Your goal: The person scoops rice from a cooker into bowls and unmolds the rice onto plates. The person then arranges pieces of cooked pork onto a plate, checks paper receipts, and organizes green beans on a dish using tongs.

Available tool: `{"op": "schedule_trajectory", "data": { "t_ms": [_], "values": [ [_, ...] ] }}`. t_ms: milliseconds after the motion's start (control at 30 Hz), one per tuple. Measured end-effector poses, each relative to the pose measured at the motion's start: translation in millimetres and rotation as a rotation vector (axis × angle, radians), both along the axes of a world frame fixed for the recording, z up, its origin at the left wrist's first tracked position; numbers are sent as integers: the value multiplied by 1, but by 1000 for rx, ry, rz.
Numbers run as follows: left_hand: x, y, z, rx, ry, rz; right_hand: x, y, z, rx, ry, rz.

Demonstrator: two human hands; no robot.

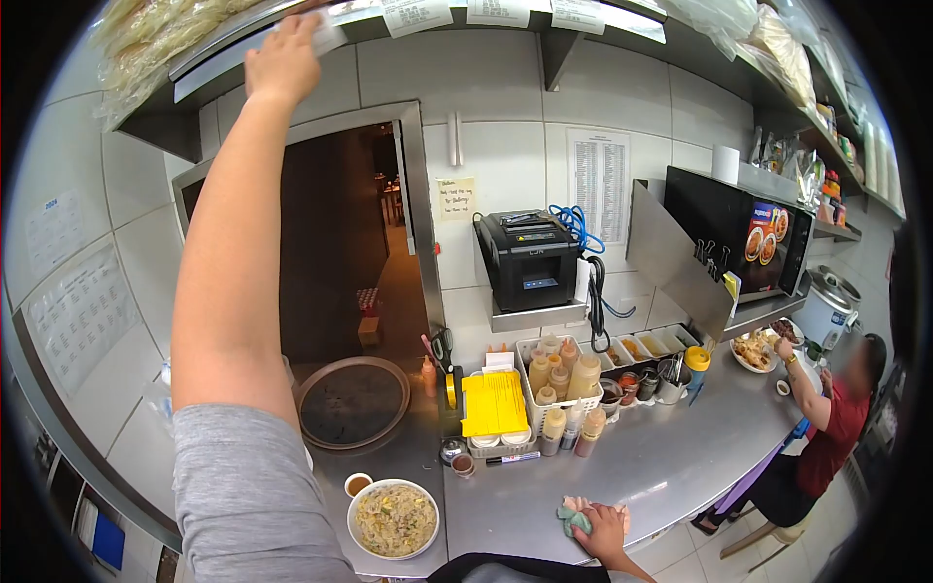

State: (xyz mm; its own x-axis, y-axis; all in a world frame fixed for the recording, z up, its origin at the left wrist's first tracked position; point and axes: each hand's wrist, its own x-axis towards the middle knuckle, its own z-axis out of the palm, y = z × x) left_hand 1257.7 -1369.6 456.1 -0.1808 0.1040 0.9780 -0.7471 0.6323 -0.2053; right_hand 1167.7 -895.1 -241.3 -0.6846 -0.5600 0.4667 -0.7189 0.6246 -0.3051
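My left hand (284, 64) is raised to the shelf edge at the upper left, with its fingers closed at a white paper slip (328, 33). Down on the steel counter, my right hand (604, 533) rests on a crumpled pink and green cloth (579, 512), its fingers over it. A white bowl of fried rice (394, 520) stands at the counter's front, beside a small cup of brown sauce (358, 484). More paper slips (418, 15) hang along the shelf edge to the right of my left hand.
A round brown tray (353, 404) lies by the pass-through opening. Sauce bottles fill a white basket (583, 396) behind the counter. A black printer (530, 262) sits on a wall bracket. At the right, a person in a red top (844, 428) handles a food bowl (753, 352).
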Motion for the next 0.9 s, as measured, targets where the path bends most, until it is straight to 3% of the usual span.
{"op": "schedule_trajectory", "data": {
  "t_ms": [67, 167, 233, 300, 333, 400, 500, 700, 900],
  "values": [
    [2, -6, -1, 10, 133, 194, 0, -1, -1, -6, -5, -2],
    [-18, -2, 1, -170, 223, 27, 0, -1, 0, -5, -7, -5],
    [-27, 22, -5, -317, 147, 15, 0, 0, 0, 2, -14, -8],
    [-39, 48, -13, -142, -11, -278, 1, -1, 2, 1, -17, -9],
    [-41, 59, -15, -141, -11, -280, 1, -1, 3, -1, -17, -7],
    [-41, 75, -13, 127, -15, -345, 2, -1, 5, -6, -29, -11],
    [-51, 70, -3, 241, 12, -497, 3, -1, 5, -15, -43, -21],
    [-65, 52, 7, 173, 113, -806, 3, -1, 7, -11, -59, -27],
    [-74, 43, 15, 232, 151, -835, 4, -1, 7, -19, -66, -37]
  ]
}}
